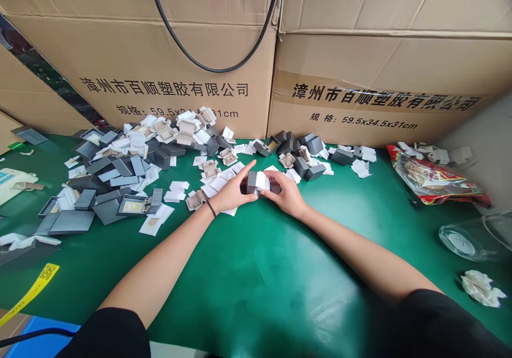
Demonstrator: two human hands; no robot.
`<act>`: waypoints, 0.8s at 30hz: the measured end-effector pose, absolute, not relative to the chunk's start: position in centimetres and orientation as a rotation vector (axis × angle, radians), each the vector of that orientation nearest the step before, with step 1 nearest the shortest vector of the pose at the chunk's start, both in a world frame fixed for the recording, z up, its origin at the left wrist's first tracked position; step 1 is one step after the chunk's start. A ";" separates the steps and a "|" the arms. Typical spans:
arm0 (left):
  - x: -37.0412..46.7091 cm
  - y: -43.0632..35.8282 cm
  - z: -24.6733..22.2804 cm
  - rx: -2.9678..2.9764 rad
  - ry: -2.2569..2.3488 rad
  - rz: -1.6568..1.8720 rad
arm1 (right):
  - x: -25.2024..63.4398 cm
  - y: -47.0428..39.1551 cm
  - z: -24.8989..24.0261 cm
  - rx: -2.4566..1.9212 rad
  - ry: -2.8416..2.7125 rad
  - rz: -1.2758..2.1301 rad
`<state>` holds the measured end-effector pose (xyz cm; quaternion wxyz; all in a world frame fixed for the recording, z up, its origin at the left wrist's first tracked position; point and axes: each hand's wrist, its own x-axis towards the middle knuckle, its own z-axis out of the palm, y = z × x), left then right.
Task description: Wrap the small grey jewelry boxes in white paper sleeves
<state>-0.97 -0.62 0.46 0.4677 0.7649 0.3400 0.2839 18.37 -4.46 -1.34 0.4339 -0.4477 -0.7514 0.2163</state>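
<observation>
Over the middle of the green table, a small dark grey box [252,182] with a white paper piece [262,181] at its centre is held between my two hands. My left hand [236,191] closes on the box's left end, thumb below and one finger pointing up and away. At the right end, my right hand [287,192] grips it between thumb and fingers. Just left of my hands lie folded white papers [218,183] and an open cardboard insert [195,200]. Behind them are more grey boxes [286,145].
A large heap of grey boxes and papers [114,168] covers the left. Big cartons [180,54] wall off the back, with a black cable [218,71] hanging before them. On the right are a red food packet [436,179], a clear jar [464,240] and crumpled paper [482,288].
</observation>
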 end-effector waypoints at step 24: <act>-1.1 0.0 -0.4 1.821 0.823 0.737 | 18.9 -4.3 -1.3 -1.189 -2.157 0.176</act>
